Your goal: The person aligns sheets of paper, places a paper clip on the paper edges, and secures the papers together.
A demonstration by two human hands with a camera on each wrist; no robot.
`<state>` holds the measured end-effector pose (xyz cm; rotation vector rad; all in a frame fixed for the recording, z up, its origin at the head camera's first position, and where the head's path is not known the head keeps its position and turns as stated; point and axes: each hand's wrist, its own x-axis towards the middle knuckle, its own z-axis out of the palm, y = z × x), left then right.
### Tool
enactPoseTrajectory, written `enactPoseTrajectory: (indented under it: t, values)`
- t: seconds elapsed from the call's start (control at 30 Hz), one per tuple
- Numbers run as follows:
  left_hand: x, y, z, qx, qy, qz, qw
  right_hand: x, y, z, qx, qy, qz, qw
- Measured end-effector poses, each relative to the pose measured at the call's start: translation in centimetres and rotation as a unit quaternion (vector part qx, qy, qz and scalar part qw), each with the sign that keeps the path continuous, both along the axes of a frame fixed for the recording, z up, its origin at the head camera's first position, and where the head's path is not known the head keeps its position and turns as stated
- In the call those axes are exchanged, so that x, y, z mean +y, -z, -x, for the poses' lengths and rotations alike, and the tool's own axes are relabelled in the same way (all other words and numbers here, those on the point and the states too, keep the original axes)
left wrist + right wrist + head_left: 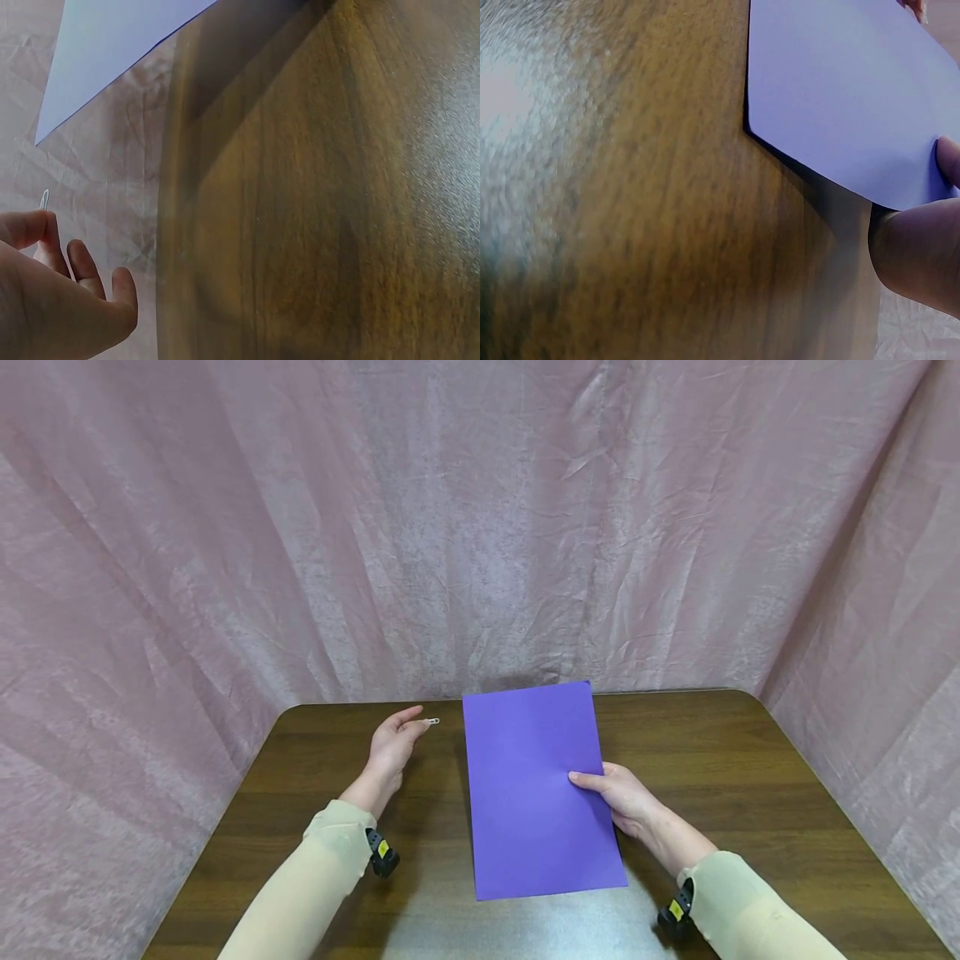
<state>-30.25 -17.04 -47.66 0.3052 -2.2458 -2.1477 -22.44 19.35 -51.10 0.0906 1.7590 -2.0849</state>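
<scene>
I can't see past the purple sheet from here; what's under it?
The purple sheet, held by the right hand, is lifted above the wooden table. Whatever lies beneath it is hidden.

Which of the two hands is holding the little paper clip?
The left hand pinches the small paper clip at its fingertips, beside the purple sheet. The right hand grips that sheet's edge instead.

Cream long sleeves point(322, 868), black wrist cameras point(382, 853)
</scene>
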Motion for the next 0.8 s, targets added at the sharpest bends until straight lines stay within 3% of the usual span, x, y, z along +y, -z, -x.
enactPoseTrajectory:
  t: [0.8]
  values:
    - [1.6, -1.9, 0.2, 0.015, -0.005, -0.018, 0.9997, -0.4, 0.2, 0.3, -0.005, 0.013, 0.015, 1.000]
